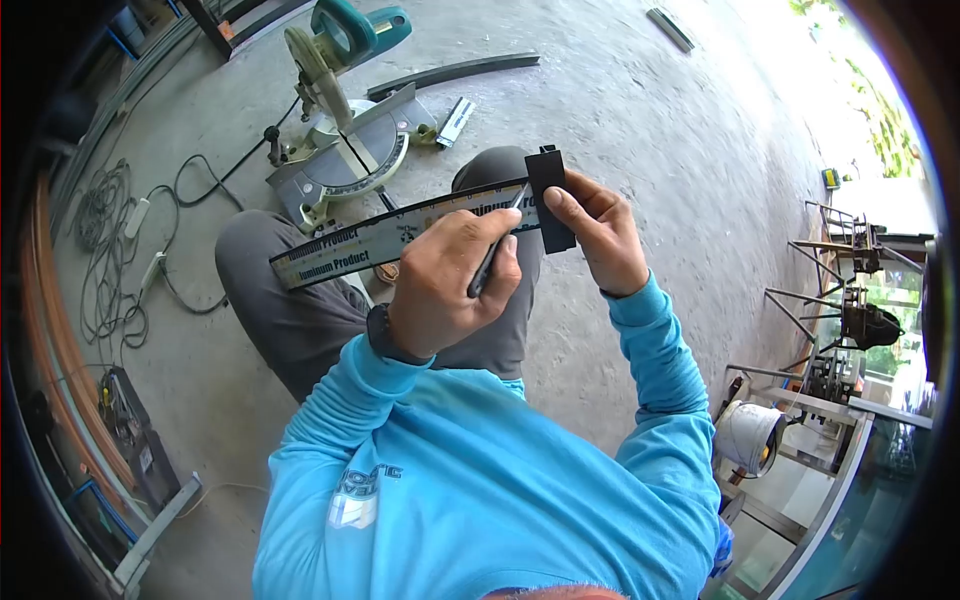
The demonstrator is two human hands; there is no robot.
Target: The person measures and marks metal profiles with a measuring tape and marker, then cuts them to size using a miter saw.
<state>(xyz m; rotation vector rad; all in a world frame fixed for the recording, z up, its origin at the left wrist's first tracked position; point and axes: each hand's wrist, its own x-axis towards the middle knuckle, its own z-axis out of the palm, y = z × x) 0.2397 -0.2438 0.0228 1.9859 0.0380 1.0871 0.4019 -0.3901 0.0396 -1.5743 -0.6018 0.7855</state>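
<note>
My left hand [455, 265], with a dark band at the wrist, is closed around a slim pen-like tool [483, 272] with a dark grip. Its thin tip points up at the edge of a short black profile piece [546, 205]. My right hand [605, 235] grips that piece, thumb in front and fingers behind, holding it crosswise at the right end of a long aluminum profile [335, 255]. The profile has black edges and printed "Aluminum Product" film. It slants across my lap, its left end over my left knee; my left hand covers part of its middle.
A teal-handled miter saw [345, 140] stands on the concrete floor beyond my knees, with a dark bar [455, 72] and a short offcut [456, 122] beside it. Coiled cables [115, 255] lie at left. A white bucket [748, 438] and metal frames are at right.
</note>
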